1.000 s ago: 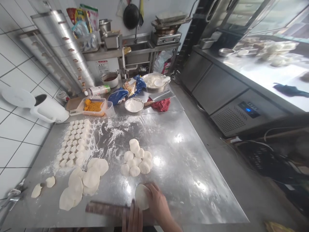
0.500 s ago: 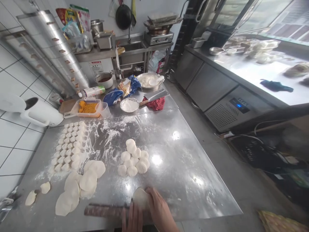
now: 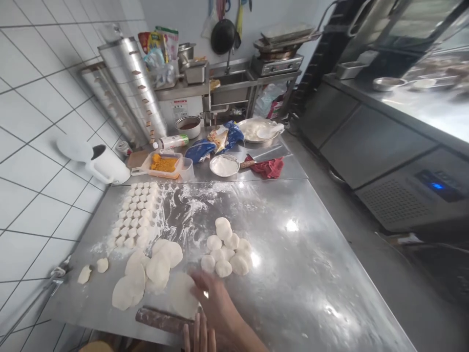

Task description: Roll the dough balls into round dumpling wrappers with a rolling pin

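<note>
My right hand (image 3: pixel 214 296) reaches forward and left, its blurred fingers closed at the right edge of a thin round dough wrapper (image 3: pixel 182 296). Close to the table's front edge lies a brown rolling pin (image 3: pixel 161 319). My left hand (image 3: pixel 200 335) rests over the pin's right part with straight fingers, its palm cut off by the frame. Left of the held wrapper, flat rolled wrappers (image 3: pixel 158 270) overlap in a pile. Several thicker dough rounds (image 3: pixel 223 268) are clustered beyond my right hand.
Rows of small dough pieces (image 3: pixel 134 215) sit on the floured left side, with two scraps (image 3: pixel 102 265) nearer. Behind are a tub of orange filling (image 3: pixel 164 164), a flour bowl (image 3: pixel 224 166), a red cloth (image 3: pixel 269 167) and a white kettle (image 3: pixel 108 164).
My right hand has moved the dough wrapper left and forward, off the rolling pin toward the pile. The left hand stays at the pin. The view has turned left.
</note>
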Tool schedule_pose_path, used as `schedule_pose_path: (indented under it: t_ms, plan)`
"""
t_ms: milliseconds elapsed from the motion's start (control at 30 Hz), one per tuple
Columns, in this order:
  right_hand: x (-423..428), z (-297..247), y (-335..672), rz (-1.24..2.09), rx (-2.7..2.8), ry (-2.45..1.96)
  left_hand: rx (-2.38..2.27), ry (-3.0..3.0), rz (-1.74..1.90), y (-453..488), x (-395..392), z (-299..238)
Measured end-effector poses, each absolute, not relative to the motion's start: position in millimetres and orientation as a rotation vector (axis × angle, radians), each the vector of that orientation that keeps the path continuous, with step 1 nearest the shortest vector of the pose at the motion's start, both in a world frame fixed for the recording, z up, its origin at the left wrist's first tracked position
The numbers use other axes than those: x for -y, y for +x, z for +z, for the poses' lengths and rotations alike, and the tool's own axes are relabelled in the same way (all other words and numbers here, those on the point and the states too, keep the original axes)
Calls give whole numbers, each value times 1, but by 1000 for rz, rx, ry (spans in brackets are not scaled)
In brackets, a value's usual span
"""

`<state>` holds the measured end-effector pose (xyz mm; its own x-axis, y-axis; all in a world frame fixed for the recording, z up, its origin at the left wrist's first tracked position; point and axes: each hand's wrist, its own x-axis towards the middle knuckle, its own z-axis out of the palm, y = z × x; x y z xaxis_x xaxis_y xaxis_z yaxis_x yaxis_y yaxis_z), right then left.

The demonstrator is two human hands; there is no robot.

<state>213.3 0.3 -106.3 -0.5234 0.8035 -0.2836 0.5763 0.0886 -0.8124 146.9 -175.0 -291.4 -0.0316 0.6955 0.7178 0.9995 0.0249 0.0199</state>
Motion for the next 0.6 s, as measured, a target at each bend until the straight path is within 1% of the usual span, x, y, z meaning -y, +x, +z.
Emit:
schedule_pose_path:
  t_ms: [133, 233, 333, 467, 533, 600]
  plan:
    - [-45, -129, 180, 1184, 2261, -1432, 1954, -2082, -491, 138, 166, -274]
    - [-56, -145, 180, 1147, 2379, -1407, 1995, -2157, -437, 137, 168, -268]
    - [-35, -144, 202, 1209, 2386, -1415, 1994, -2041, -498, 138, 176, -267]
    - [16, -135, 245, 1345, 2279, -1469, 1741, -1785, -674, 136, 160, -252]
    - [27, -139, 258, 1357, 2250, -1467, 1842, -1934, -629, 135, 137, -234]
    - [27, -145, 265, 1350, 2236, -1455, 2031, -2164, -507, 136, 122, -217]
